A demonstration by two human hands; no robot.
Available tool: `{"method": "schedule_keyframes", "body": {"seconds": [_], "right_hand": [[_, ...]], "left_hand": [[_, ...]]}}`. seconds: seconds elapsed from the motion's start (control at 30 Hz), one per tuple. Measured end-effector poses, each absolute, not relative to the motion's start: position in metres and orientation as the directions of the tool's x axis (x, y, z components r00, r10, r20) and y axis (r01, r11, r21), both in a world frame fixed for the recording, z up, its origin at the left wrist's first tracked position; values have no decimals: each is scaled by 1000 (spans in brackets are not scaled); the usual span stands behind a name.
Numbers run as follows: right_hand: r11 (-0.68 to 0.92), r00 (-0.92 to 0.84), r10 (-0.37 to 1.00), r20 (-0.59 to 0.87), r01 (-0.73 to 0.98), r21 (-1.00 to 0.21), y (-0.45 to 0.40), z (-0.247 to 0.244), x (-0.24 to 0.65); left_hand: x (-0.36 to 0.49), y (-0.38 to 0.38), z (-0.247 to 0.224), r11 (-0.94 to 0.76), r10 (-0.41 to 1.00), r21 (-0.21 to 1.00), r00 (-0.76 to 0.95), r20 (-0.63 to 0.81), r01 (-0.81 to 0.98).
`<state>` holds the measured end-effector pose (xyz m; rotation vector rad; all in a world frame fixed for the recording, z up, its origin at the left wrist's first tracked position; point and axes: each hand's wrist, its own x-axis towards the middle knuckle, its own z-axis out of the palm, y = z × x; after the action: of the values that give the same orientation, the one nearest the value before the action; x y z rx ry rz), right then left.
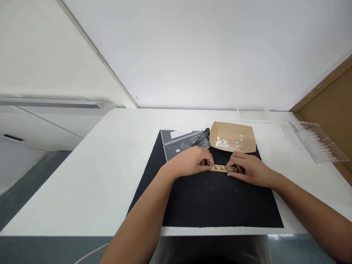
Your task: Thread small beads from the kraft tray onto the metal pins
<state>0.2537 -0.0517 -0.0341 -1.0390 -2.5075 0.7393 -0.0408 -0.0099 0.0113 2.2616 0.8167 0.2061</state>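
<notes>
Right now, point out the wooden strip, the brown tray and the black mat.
Wooden strip (219, 169): head view, on the bare wood near its visible middle.
Brown tray (233, 129): head view, on the upper part of its inside.
Black mat (192, 209): head view, on its lower part.

The wooden strip's (219, 168) left end is hidden by the left hand (194, 161), as is part of the plastic case (172, 151). At the worktop's (82, 183) right edge, a brown board (330, 102) is cut off by the view. White bits (221, 143) are too small to be identified.
</notes>
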Motion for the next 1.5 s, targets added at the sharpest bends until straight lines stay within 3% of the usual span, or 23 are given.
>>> {"method": "schedule_keyframes", "body": {"seconds": [0.87, 1.5], "right_hand": [[608, -687, 719, 106, 548, -574, -52, -34, 255], [603, -681, 725, 106, 553, -574, -52, -33, 254]], "left_hand": [[-42, -8, 9, -613, 608, 602, 792, -55, 512], [-40, -10, 11, -572, 621, 630, 779, -86, 525]]}}
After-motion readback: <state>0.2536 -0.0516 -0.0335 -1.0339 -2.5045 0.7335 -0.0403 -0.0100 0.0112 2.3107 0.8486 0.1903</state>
